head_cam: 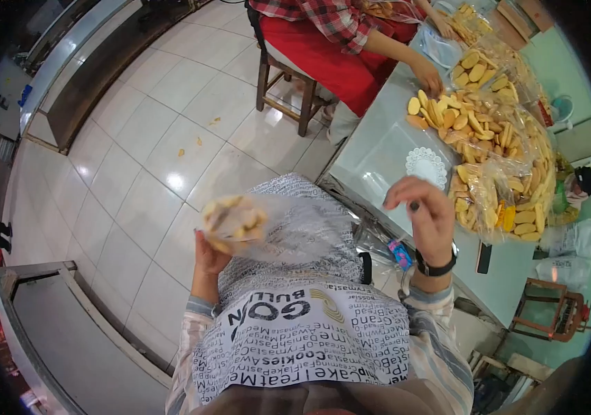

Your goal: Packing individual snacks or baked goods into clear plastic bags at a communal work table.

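Observation:
My left hand (212, 254) grips a clear plastic bag (295, 228) by its filled end, held above my printed apron (295, 321). Yellow-brown biscuits or rusks (236, 223) are bunched inside that end; they look blurred. The loose part of the bag stretches to the right, towards the table. My right hand (427, 220), with a dark watch at the wrist, is raised over the near edge of the table (363, 140). Its fingers are curled and apart, with nothing visible between them. Just beyond its fingertips lies a white lace paper doily (426, 165).
A large heap of biscuits (482, 124) and plastic bags covers the table's far side. A phone (484, 258) lies near the right edge. A co-worker's hand (426, 75) reaches into the heap from a wooden stool (303, 104). A metal-framed counter (78, 342) stands at lower left.

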